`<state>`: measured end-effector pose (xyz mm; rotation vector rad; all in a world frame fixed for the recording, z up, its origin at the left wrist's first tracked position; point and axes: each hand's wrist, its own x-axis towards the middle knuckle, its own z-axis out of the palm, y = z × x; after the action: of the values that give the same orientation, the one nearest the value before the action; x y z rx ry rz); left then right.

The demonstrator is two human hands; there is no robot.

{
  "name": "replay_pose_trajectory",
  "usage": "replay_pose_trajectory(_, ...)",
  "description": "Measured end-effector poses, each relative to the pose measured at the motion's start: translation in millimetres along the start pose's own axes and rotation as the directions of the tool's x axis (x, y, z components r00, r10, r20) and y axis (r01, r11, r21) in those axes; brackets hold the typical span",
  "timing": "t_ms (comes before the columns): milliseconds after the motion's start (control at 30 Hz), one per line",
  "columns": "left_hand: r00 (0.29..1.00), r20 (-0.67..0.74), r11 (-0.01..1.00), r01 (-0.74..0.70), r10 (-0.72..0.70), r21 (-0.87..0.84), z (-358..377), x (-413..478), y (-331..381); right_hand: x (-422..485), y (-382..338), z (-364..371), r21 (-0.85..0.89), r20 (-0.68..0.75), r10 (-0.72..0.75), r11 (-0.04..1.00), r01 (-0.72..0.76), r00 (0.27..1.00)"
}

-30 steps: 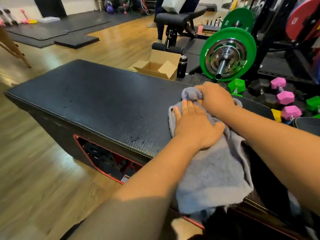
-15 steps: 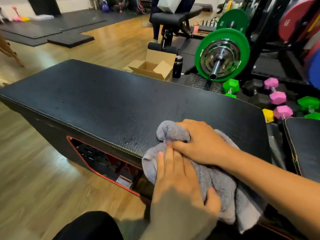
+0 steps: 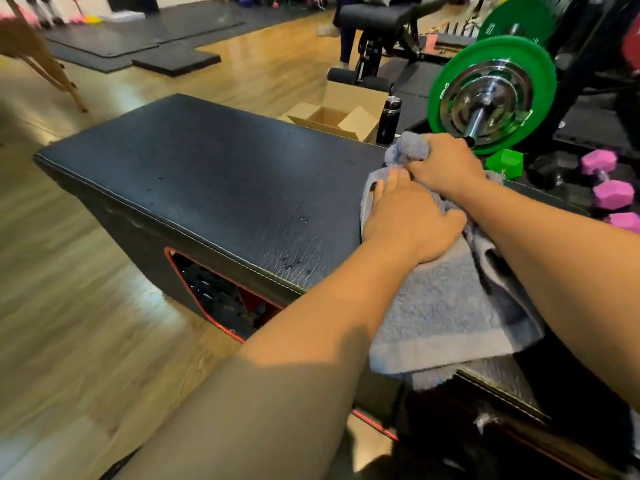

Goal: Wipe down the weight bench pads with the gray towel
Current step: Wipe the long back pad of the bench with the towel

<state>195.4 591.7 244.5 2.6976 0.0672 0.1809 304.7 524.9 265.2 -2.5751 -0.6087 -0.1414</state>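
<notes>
The black bench pad [image 3: 214, 181] stretches from the left to the right of the view, its surface cracked near the front edge. A gray towel [image 3: 440, 306] lies across its right part and hangs over the front edge. My left hand [image 3: 410, 220] presses flat on the towel, fingers together. My right hand [image 3: 446, 164] is at the pad's far edge, closed around a bunched end of the towel. Both forearms reach in from the bottom right.
Behind the pad stand an open cardboard box [image 3: 339, 116], a black bottle [image 3: 388, 119] and a green weight plate [image 3: 491, 95] on a barbell. Green [image 3: 505, 162] and pink dumbbells [image 3: 613, 194] lie on the floor at right. Another bench [image 3: 374, 19] and a person's legs are farther back.
Both hands slid the towel from the pad's near edge back across to its far edge. The towel now lies stretched out over the pad's right part.
</notes>
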Motion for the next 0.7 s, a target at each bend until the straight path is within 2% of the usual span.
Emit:
replay_pose_trajectory(133,0.999,0.046,0.998,0.018,-0.021,0.057,-10,-67,8,-32,-23,0,-0.085,0.120,-0.053,0.994,0.063,0.991)
replay_pose_trajectory(233,0.996,-0.085,0.995,0.041,-0.033,0.088,-15,-146,12,-87,-54,5,-0.059,0.213,-0.186,0.977,0.203,0.959)
replay_pose_trajectory(333,0.977,-0.211,0.993,0.027,-0.002,0.117,-4,-191,4,-134,-78,6,-0.050,0.237,-0.294,0.948,0.314,0.926)
replay_pose_trajectory(433,0.978,-0.204,0.987,0.081,-0.052,0.137,-1,-189,3,-137,-78,3,-0.011,0.258,-0.282,0.955,0.295,0.924)
replay_pose_trajectory(533,0.985,-0.156,0.989,0.087,-0.068,0.118,-3,-163,4,-120,-66,4,-0.101,0.166,-0.205,0.969,0.223,0.965)
replay_pose_trajectory(700,0.998,-0.014,0.998,0.058,-0.059,-0.040,-15,-79,-5,-52,-35,12,-0.204,0.042,-0.035,0.978,0.043,0.999)
